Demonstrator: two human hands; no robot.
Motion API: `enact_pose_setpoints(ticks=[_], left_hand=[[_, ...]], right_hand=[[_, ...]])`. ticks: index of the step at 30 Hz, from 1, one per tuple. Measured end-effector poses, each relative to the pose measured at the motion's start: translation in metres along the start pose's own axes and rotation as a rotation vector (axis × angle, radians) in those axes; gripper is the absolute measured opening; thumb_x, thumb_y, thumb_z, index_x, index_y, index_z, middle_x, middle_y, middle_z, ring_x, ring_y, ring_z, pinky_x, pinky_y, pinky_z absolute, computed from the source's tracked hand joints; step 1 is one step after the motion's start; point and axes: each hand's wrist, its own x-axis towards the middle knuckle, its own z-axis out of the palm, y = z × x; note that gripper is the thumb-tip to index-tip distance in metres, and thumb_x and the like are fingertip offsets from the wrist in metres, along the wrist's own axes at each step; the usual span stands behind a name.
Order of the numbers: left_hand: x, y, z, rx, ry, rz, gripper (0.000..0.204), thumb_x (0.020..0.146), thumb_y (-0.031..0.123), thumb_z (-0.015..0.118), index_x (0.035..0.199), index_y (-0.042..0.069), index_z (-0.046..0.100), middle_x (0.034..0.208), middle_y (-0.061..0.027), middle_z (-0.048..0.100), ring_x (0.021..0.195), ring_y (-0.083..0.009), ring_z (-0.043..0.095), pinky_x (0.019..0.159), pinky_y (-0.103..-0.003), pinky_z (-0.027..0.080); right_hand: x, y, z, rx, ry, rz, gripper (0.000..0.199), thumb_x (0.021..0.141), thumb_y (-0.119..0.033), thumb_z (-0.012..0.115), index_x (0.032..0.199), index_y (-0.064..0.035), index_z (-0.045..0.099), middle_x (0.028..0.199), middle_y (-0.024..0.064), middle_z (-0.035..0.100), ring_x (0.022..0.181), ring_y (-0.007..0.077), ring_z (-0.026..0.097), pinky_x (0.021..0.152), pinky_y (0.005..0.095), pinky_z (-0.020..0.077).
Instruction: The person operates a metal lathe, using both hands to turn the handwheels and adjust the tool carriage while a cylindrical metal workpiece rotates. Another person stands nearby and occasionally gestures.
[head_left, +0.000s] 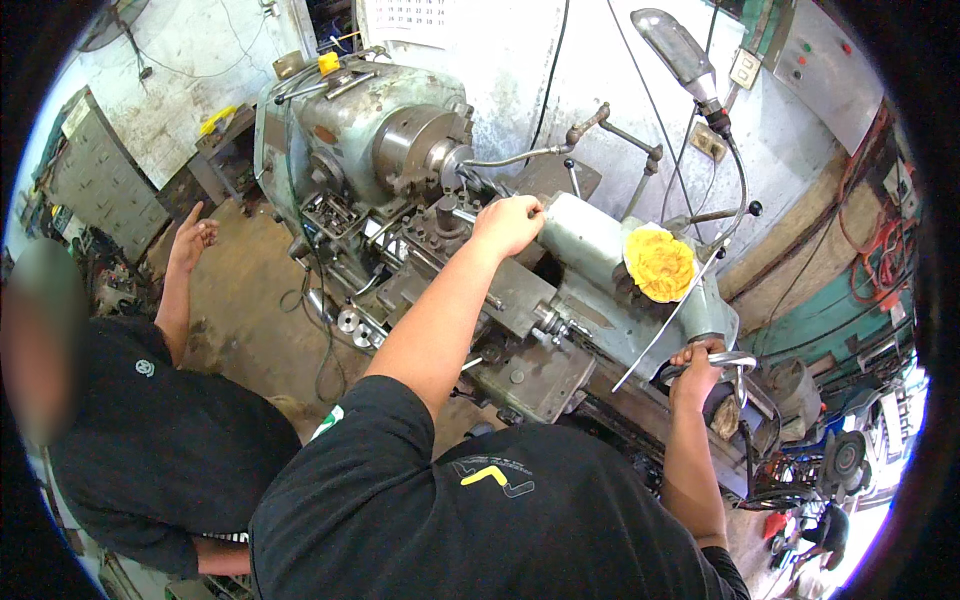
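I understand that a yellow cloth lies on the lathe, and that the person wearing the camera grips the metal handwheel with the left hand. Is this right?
Not the left hand: the head view shows the right hand gripping the metal handwheel. The yellow cloth does lie on the lathe.

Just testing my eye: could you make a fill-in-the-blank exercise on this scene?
1. The crumpled cloth on the lathe is ____.
2. The person's ____ hand grips the handwheel.
3. The left hand shows ____ the chuck on one side and the cloth on the other.
Missing words: yellow; right; between.
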Motion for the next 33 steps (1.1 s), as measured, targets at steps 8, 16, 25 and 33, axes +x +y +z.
enact_pose_setpoints(ticks=[8, 16, 25, 33], left_hand=[[-0.003, 0.006, -0.005, -0.008, -0.034, -0.048, 0.034, 0.093, 0.040, 0.062, 0.117, 0.019, 0.074, 0.116, -0.0128, 0.074, 0.111, -0.0334, 0.069, 0.097, -0.046, 0.053], [-0.001, 0.000, 0.001, -0.024, 0.013, -0.004, 0.036, 0.093, 0.041, 0.063, 0.114, 0.015, 0.073, 0.108, -0.0143, 0.075, 0.104, -0.0346, 0.070, 0.090, -0.045, 0.054], [-0.001, 0.000, 0.000, -0.028, 0.008, -0.010, 0.035, 0.093, 0.041, 0.063, 0.113, 0.015, 0.073, 0.107, -0.0136, 0.075, 0.104, -0.0344, 0.071, 0.090, -0.045, 0.054], [0.000, 0.000, 0.000, -0.006, 0.009, 0.002, 0.035, 0.093, 0.041, 0.063, 0.113, 0.015, 0.073, 0.107, -0.0133, 0.075, 0.104, -0.0340, 0.071, 0.090, -0.045, 0.054]], right_hand=[[0.003, 0.004, -0.005, 0.052, -0.058, 0.034, 0.017, 0.095, 0.001, 0.055, 0.101, -0.0102, 0.043, 0.069, 0.0051, 0.049, 0.052, 0.0188, 0.050, 0.051, 0.0370, 0.0478], [0.005, 0.007, -0.008, 0.037, -0.037, 0.049, 0.018, 0.095, 0.001, 0.055, 0.102, -0.0098, 0.042, 0.070, 0.0056, 0.048, 0.053, 0.0186, 0.050, 0.052, 0.0366, 0.0481], [-0.003, 0.024, -0.013, -0.212, -0.078, -0.035, 0.020, 0.094, 0.003, 0.055, 0.110, -0.0034, 0.045, 0.073, 0.0079, 0.055, 0.057, 0.0167, 0.055, 0.056, 0.0328, 0.0485], [-0.004, 0.038, -0.019, -0.338, -0.134, -0.115, 0.021, 0.095, 0.004, 0.055, 0.112, -0.0030, 0.045, 0.076, 0.0068, 0.054, 0.059, 0.0153, 0.054, 0.057, 0.0311, 0.0477]])
